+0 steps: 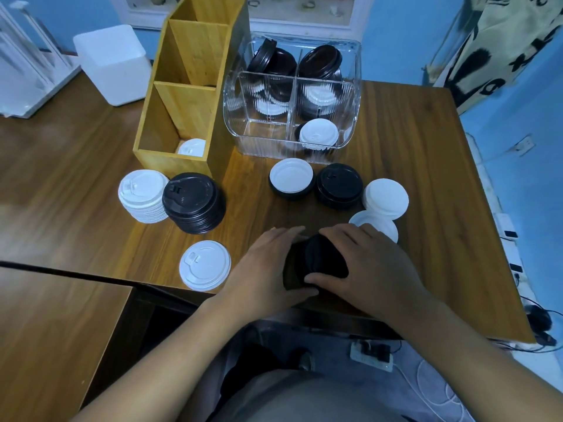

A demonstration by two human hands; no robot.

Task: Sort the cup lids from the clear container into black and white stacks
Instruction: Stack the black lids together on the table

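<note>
Black lid stack tilted, gripped by left hand and right hand fingers.

Black lid stack, white lid stack; container clear, ribbed; organizer pale wood; table brown woodgrain.

A wooden organizer stands on the table, a white box left of it; a power strip lies below the table.

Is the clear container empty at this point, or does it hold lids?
Not empty. The clear container holds black lids in its back compartments and a white lid at front right.
</note>
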